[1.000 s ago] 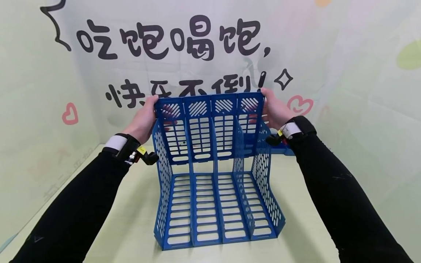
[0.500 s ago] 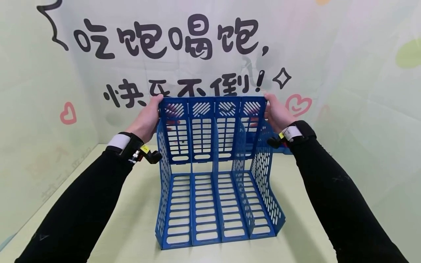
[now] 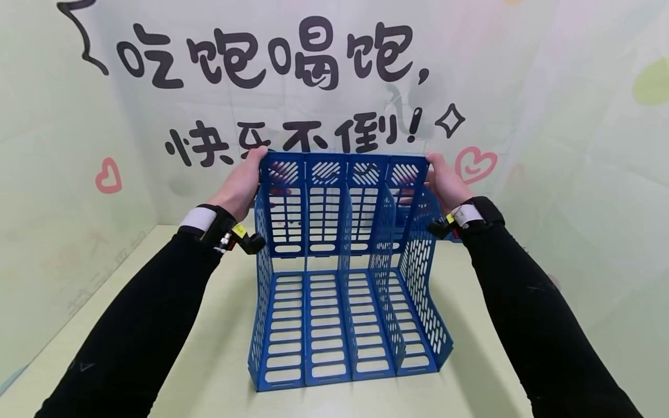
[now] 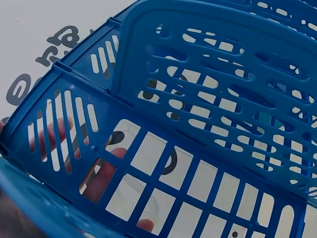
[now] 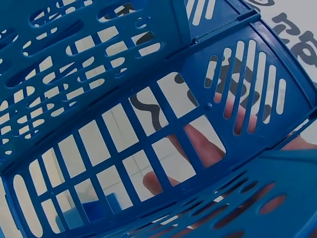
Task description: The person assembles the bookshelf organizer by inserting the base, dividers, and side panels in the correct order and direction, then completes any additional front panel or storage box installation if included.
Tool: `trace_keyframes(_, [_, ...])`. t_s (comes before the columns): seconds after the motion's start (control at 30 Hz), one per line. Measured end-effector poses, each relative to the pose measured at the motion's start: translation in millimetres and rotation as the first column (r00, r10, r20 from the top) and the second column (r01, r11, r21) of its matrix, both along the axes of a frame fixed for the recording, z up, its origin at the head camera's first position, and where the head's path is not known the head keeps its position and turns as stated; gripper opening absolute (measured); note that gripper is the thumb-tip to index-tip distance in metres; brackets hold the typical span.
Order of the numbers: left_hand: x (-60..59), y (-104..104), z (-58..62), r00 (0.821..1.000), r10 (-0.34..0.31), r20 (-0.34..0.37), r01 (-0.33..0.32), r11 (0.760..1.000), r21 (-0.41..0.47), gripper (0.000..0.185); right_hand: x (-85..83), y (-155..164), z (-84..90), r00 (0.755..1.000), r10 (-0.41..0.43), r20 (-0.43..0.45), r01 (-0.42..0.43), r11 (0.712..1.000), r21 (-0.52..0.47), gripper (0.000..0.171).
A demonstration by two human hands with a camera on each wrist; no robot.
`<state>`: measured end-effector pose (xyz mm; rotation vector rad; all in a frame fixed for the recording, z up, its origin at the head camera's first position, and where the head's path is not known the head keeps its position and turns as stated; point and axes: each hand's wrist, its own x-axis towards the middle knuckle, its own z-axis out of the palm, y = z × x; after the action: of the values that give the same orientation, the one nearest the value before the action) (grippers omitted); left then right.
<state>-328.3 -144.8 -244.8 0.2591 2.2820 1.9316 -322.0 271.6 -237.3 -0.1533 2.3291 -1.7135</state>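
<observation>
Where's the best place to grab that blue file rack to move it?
Probably the back panel's top corners, one from each side, as the left hand and right hand do on the blue file rack: its tall slotted back lets fingers curl behind.

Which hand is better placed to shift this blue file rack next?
Neither clearly: the left hand and right hand grip opposite top corners of the file rack, fingers behind its back panel. Probably both together.

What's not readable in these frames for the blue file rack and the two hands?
- Head view: fingers of left hand and right hand are behind the file rack back panel.
- Wrist views: only fingertips show through slots; palms cut off.
- Blue object behind the rack: unidentifiable.
</observation>
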Motion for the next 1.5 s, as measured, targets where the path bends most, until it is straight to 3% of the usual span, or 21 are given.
trace_keyframes(0.2, [-1.7, 6, -2.1, 1.0, 0.001, -0.01, -0.001, 1.0, -0.013, 0.074, -0.3, 8, -8.8, 1.0, 0.009, 0.004, -0.009, 0.999, -0.041, 0.096])
trace_keyframes(0.53, [-6.9, 0, -9.5, 1.0, -0.019, 0.014, 0.018, 1.0, 0.016, 0.074, -1.2, 3, -8.9, 1.0, -0.008, -0.001, 0.008, 1.0, 0.02, 0.107])
trace_keyframes(0.9, [-3.9, -5, -16.8, 1.0, -0.011, 0.02, 0.011, 1.0, 0.007, 0.076, -3.6, -2, -12.5, 1.0, 0.003, 0.022, -0.003, 1.0, -0.009, 0.104])
trace_keyframes(1.23, [-4.3, -3, -20.4, 0.999, -0.029, 0.035, 0.03, 0.999, -0.011, 0.07, -3.0, 2, -23.1, 0.999, -0.045, 0.004, 0.045, 0.998, 0.052, 0.106])
trace_keyframes(1.5, [-6.7, -5, -26.2, 0.998, -0.044, 0.054, 0.044, 0.999, -0.005, 0.069, -6.7, 6, -27.6, 1.0, -0.019, 0.003, 0.019, 0.998, 0.06, 0.105])
